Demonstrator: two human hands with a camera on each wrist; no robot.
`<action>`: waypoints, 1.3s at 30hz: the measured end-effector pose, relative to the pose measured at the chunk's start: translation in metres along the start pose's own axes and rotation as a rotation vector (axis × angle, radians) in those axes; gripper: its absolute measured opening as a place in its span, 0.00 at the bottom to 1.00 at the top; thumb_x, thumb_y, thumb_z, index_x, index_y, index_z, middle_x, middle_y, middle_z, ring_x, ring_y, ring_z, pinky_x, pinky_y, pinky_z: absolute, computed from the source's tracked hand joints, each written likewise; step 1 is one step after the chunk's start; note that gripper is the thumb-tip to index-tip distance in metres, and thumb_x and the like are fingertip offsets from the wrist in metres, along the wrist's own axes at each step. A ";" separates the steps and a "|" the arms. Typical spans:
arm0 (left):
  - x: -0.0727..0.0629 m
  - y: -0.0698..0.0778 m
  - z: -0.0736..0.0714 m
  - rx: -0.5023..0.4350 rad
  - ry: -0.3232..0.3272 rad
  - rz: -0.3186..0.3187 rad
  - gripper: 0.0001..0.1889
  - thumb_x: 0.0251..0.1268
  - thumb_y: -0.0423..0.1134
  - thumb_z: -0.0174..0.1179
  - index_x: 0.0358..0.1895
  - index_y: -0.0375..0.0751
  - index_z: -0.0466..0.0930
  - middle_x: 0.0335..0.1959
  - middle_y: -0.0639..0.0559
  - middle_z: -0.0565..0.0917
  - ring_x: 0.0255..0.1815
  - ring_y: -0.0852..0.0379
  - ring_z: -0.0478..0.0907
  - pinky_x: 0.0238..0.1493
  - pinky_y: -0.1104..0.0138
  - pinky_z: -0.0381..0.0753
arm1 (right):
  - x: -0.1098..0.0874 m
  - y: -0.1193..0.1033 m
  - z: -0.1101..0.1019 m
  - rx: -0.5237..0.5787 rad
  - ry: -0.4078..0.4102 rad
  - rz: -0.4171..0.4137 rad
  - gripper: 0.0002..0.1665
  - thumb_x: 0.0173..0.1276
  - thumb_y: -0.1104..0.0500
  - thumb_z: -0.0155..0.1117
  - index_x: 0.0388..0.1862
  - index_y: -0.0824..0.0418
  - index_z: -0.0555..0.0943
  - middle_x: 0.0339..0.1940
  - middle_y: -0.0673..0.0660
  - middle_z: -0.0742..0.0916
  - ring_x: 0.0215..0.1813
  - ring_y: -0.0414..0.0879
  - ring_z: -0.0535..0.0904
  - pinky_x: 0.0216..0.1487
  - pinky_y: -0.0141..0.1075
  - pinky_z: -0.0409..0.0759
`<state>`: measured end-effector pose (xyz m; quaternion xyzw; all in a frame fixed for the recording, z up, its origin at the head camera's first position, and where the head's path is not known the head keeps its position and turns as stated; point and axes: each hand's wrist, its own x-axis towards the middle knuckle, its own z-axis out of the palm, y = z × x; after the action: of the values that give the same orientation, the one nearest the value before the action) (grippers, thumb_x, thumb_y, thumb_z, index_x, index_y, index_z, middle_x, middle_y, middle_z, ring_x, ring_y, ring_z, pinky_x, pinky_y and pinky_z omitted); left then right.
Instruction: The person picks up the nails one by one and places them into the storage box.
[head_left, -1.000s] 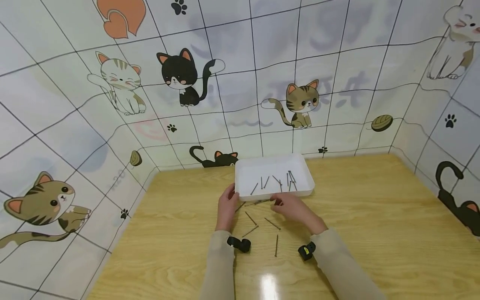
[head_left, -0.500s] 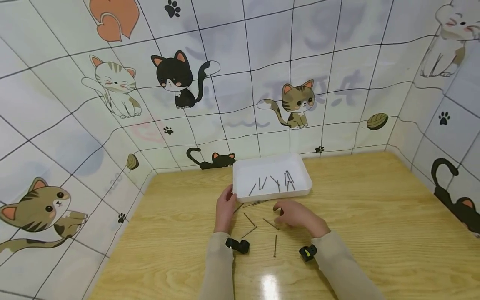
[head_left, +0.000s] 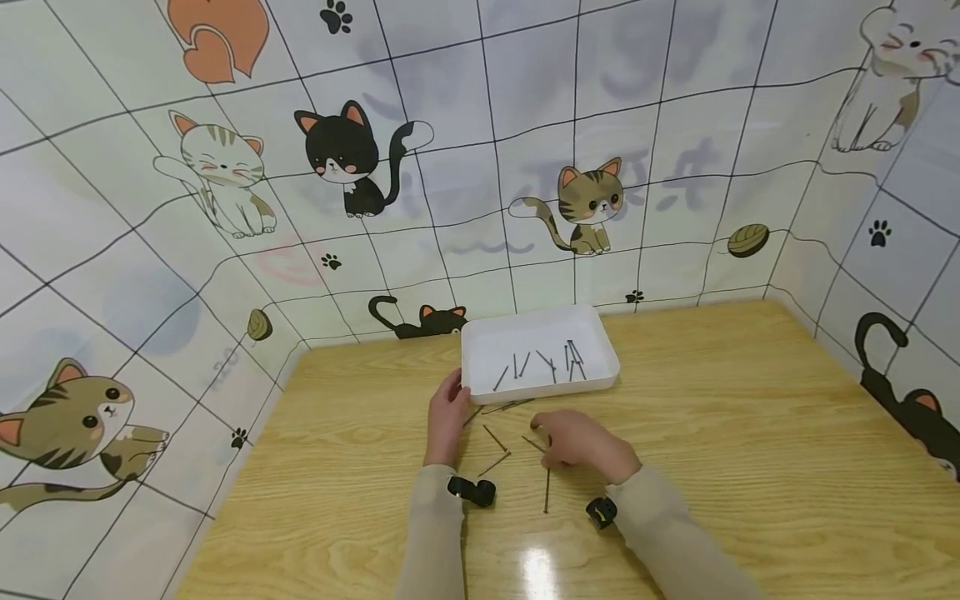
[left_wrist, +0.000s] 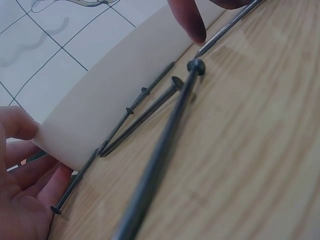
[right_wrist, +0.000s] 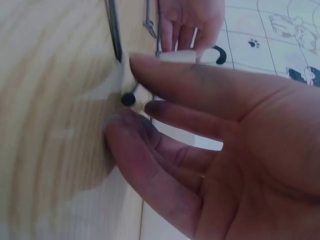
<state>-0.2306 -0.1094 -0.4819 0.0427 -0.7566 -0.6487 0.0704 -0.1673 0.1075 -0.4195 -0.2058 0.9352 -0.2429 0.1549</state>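
Note:
My left hand (head_left: 447, 421) grips the front left corner of a shallow white tray (head_left: 495, 337), thumb and fingers on either side of its wall in the left wrist view. Several nails (head_left: 522, 364) lie inside the tray. My right hand (head_left: 581, 442) is low over the table with thumb and fingers parted around a nail (head_left: 532, 442), whose dark head (right_wrist: 128, 99) shows between them in the right wrist view. Another nail (head_left: 547, 492) lies just in front of that hand. Two more, a slanting nail (head_left: 495, 439) and a lower nail (head_left: 495, 464), nearly meet at their ends.
Along the tray's front wall lie further nails (left_wrist: 139, 96), some overlapping. The wood-grain table (head_left: 712, 433) runs back to walls covered in cat-patterned sheeting (head_left: 472, 125). Each wrist bears a small black camera, one of them the left camera (head_left: 483, 492).
My right hand has drawn back from the tray's front edge toward me and come down around a loose nail. The left hand keeps its hold on the tray corner.

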 end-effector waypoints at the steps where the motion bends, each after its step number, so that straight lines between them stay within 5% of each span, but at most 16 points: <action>1: 0.000 0.000 0.000 -0.004 -0.001 0.000 0.22 0.63 0.40 0.50 0.61 0.50 0.67 0.59 0.51 0.71 0.57 0.57 0.66 0.57 0.60 0.63 | 0.000 -0.002 0.001 -0.015 0.010 -0.013 0.30 0.49 0.64 0.68 0.54 0.63 0.72 0.22 0.50 0.76 0.23 0.43 0.69 0.30 0.38 0.69; 15: 0.001 -0.003 -0.005 0.002 0.002 0.006 0.22 0.63 0.40 0.50 0.62 0.48 0.66 0.59 0.51 0.70 0.57 0.57 0.66 0.58 0.59 0.63 | 0.003 -0.013 0.011 0.011 0.027 -0.049 0.24 0.53 0.71 0.60 0.51 0.63 0.74 0.28 0.52 0.79 0.23 0.43 0.69 0.23 0.36 0.67; 26: 0.004 -0.001 -0.002 0.026 -0.004 0.034 0.23 0.62 0.40 0.50 0.62 0.47 0.67 0.59 0.52 0.70 0.57 0.56 0.67 0.57 0.58 0.64 | 0.006 -0.013 0.012 -0.070 0.101 -0.061 0.15 0.52 0.72 0.57 0.39 0.60 0.78 0.35 0.54 0.82 0.33 0.45 0.75 0.33 0.38 0.72; 34: 0.002 -0.001 0.000 0.023 -0.001 0.029 0.22 0.63 0.39 0.49 0.62 0.46 0.66 0.59 0.51 0.70 0.58 0.54 0.67 0.57 0.58 0.64 | 0.003 -0.016 0.013 -0.137 0.155 -0.050 0.10 0.51 0.74 0.55 0.23 0.60 0.75 0.20 0.50 0.77 0.23 0.44 0.70 0.27 0.38 0.70; 39: 0.003 -0.002 0.000 0.029 0.002 0.032 0.22 0.63 0.38 0.49 0.62 0.45 0.66 0.59 0.51 0.70 0.58 0.53 0.67 0.57 0.58 0.63 | 0.004 -0.011 0.012 -0.151 0.161 -0.035 0.08 0.56 0.71 0.56 0.30 0.60 0.76 0.25 0.51 0.79 0.26 0.43 0.72 0.28 0.37 0.71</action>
<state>-0.2333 -0.1102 -0.4838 0.0324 -0.7664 -0.6365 0.0809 -0.1627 0.0921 -0.4247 -0.2129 0.9566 -0.1899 0.0591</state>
